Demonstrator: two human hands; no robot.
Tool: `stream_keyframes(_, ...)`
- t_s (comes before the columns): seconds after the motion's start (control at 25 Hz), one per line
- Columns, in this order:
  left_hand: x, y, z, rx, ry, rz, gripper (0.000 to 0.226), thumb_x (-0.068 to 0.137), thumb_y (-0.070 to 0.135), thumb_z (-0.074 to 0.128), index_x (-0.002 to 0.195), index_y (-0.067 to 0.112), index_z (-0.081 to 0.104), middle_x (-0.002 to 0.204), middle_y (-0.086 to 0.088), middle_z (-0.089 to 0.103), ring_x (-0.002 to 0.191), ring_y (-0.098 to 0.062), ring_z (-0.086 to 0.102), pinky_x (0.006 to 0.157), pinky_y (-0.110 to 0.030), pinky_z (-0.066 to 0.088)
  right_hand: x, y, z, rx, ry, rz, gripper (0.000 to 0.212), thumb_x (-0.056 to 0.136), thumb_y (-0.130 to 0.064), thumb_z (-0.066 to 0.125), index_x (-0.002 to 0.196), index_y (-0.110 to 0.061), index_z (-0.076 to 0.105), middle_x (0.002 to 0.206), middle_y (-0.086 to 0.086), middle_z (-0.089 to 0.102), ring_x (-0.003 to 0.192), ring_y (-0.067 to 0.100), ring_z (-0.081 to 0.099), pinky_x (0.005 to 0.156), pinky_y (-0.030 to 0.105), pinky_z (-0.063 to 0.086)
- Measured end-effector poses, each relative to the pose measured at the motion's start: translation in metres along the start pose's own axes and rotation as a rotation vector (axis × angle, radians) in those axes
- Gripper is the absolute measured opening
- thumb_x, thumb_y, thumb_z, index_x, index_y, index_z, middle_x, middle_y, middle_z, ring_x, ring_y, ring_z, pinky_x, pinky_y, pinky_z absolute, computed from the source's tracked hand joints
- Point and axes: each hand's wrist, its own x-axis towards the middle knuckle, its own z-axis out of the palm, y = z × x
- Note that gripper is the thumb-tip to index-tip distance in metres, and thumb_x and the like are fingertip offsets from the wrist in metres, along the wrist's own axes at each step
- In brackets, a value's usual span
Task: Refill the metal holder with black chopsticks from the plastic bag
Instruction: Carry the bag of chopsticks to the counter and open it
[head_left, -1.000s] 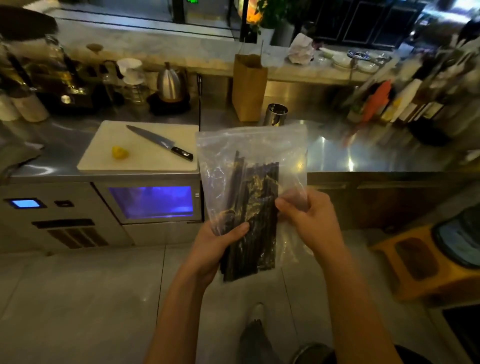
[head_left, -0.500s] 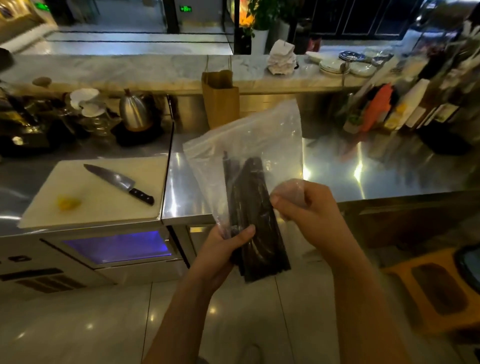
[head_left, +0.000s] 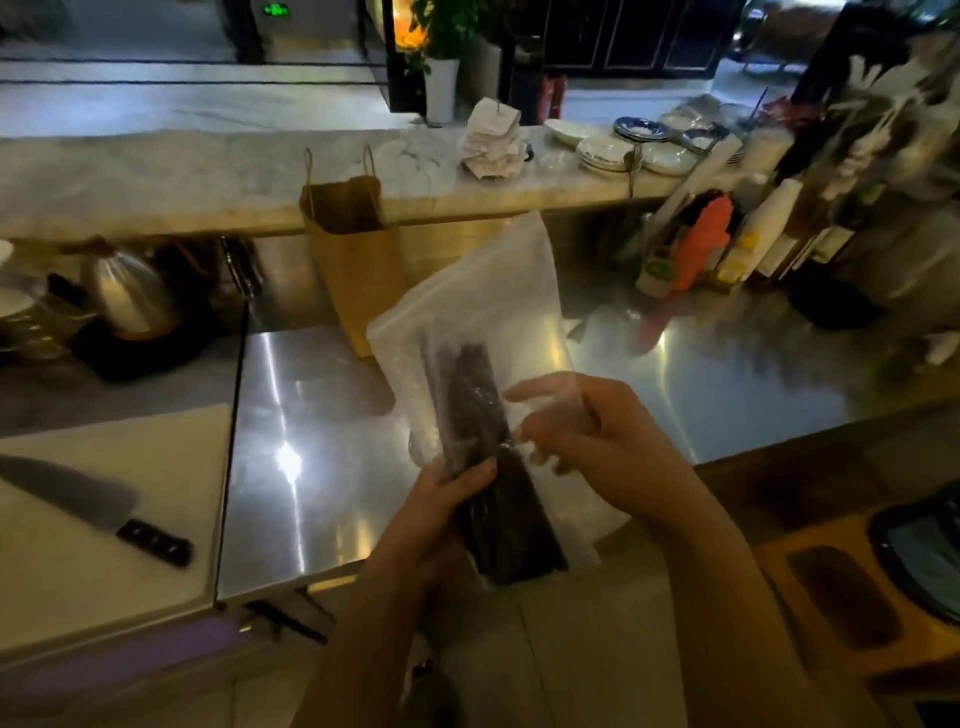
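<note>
I hold a clear plastic bag (head_left: 488, 291) upright over the front of the steel counter (head_left: 311, 441). A bundle of black chopsticks (head_left: 472, 395) stands inside it, reaching about halfway up. My left hand (head_left: 441, 514) grips the lower part of the bundle through the plastic, thumb across the front. My right hand (head_left: 597, 441) pinches the bag's right side at mid height; its fingers are blurred. The metal holder is not in sight; the raised bag covers the counter behind it.
A brown paper bag (head_left: 353, 260) stands behind the plastic bag. To the left lie a white cutting board (head_left: 104, 571) with a knife (head_left: 93, 504) and a steel kettle (head_left: 130, 296). Bottles (head_left: 711, 244) crowd the right; plates (head_left: 623, 150) sit on the marble ledge. A yellow stool (head_left: 831, 597) stands at lower right.
I have come closer to the counter, with the bag now over its front edge. The metal holder seen one second ago has gone from view. Both hands keep their hold.
</note>
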Motion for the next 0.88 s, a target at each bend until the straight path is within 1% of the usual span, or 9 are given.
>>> stream_keyframes(0.08, 0.033, 0.020, -0.006, -0.053, -0.027, -0.012, 0.080, 0.058, 0.029, 0.088, 0.126, 0.005, 0.055, 0.118, -0.017, 0.068, 0.111, -0.035, 0.064, 0.078, -0.038, 0.058, 0.032, -0.004, -0.008, -0.059, 0.071, 0.020, 0.021, 0.094, -0.016, 0.057, 0.107, -0.029, 0.067, 0.096, -0.007, 0.071, 0.076, 0.008, 0.068, 0.071, 0.026, 0.056)
stream_keyframes(0.12, 0.048, 0.030, -0.008, -0.059, -0.044, -0.010, 0.081, 0.059, 0.027, 0.087, 0.129, 0.004, 0.053, 0.120, -0.018, 0.067, 0.114, -0.036, 0.063, 0.081, -0.040, 0.057, 0.046, -0.008, -0.011, -0.003, 0.067, 0.038, 0.021, 0.094, -0.014, 0.057, 0.109, -0.024, 0.067, 0.097, -0.004, 0.072, 0.077, 0.009, 0.069, 0.070, 0.025, 0.055)
stream_keyframes(0.24, 0.091, 0.055, -0.022, -0.103, -0.079, 0.001, 0.089, 0.058, 0.026, 0.091, 0.135, 0.011, 0.049, 0.129, -0.020, 0.060, 0.119, -0.038, 0.059, 0.094, -0.051, 0.051, 0.088, -0.012, -0.010, 0.049, 0.105, 0.025, 0.019, 0.094, -0.009, 0.057, 0.109, -0.016, 0.067, 0.100, 0.003, 0.072, 0.076, 0.009, 0.068, 0.064, 0.017, 0.052)
stream_keyframes(0.32, 0.107, 0.066, -0.027, -0.110, -0.084, -0.019, 0.092, 0.058, 0.024, 0.091, 0.138, 0.015, 0.045, 0.132, -0.020, 0.058, 0.119, -0.037, 0.059, 0.094, -0.052, 0.051, 0.107, -0.009, -0.010, 0.063, 0.108, 0.070, 0.019, 0.093, -0.010, 0.058, 0.109, -0.016, 0.067, 0.100, 0.004, 0.072, 0.076, 0.009, 0.068, 0.062, 0.014, 0.051)
stream_keyframes(0.44, 0.124, 0.074, -0.031, -0.086, -0.010, -0.072, 0.084, 0.059, 0.018, 0.088, 0.134, 0.015, 0.049, 0.122, -0.017, 0.066, 0.111, -0.033, 0.065, 0.087, -0.048, 0.055, 0.132, -0.001, -0.010, 0.065, 0.111, 0.120, 0.020, 0.093, -0.011, 0.059, 0.110, -0.019, 0.066, 0.096, 0.003, 0.073, 0.073, 0.004, 0.067, 0.060, 0.011, 0.049)
stream_keyframes(0.52, 0.135, 0.081, -0.030, -0.029, 0.028, -0.080, 0.072, 0.064, 0.018, 0.084, 0.128, 0.013, 0.054, 0.113, -0.014, 0.071, 0.106, -0.031, 0.068, 0.090, -0.050, 0.054, 0.145, 0.004, -0.012, 0.041, 0.150, 0.158, 0.020, 0.093, -0.012, 0.060, 0.109, -0.021, 0.066, 0.095, 0.001, 0.073, 0.070, 0.003, 0.067, 0.056, 0.009, 0.047)
stream_keyframes(0.64, 0.155, 0.089, -0.027, -0.025, 0.012, -0.069, 0.063, 0.066, 0.019, 0.082, 0.124, 0.013, 0.058, 0.109, -0.011, 0.073, 0.104, -0.029, 0.069, 0.091, -0.048, 0.053, 0.161, 0.005, -0.024, 0.079, 0.110, 0.130, 0.019, 0.093, -0.014, 0.060, 0.109, -0.022, 0.066, 0.091, -0.002, 0.074, 0.073, 0.006, 0.069, 0.058, 0.013, 0.049)
stream_keyframes(0.76, 0.169, 0.089, -0.016, -0.077, -0.009, -0.036, 0.050, 0.070, 0.018, 0.079, 0.115, 0.010, 0.061, 0.099, -0.009, 0.075, 0.097, -0.025, 0.072, 0.079, -0.038, 0.058, 0.170, 0.004, -0.052, 0.207, -0.022, 0.051, 0.022, 0.092, -0.009, 0.059, 0.112, -0.017, 0.066, 0.090, 0.000, 0.075, 0.077, 0.013, 0.070, 0.062, 0.019, 0.053)
stream_keyframes(0.88, 0.186, 0.089, -0.003, -0.130, 0.007, -0.002, 0.061, 0.062, 0.021, 0.085, 0.117, 0.009, 0.061, 0.111, -0.013, 0.071, 0.107, -0.029, 0.067, 0.089, -0.045, 0.054, 0.198, 0.022, -0.074, 0.030, -0.057, 0.031, 0.022, 0.092, -0.009, 0.060, 0.105, -0.025, 0.067, 0.090, -0.002, 0.074, 0.076, 0.009, 0.069, 0.069, 0.026, 0.056)
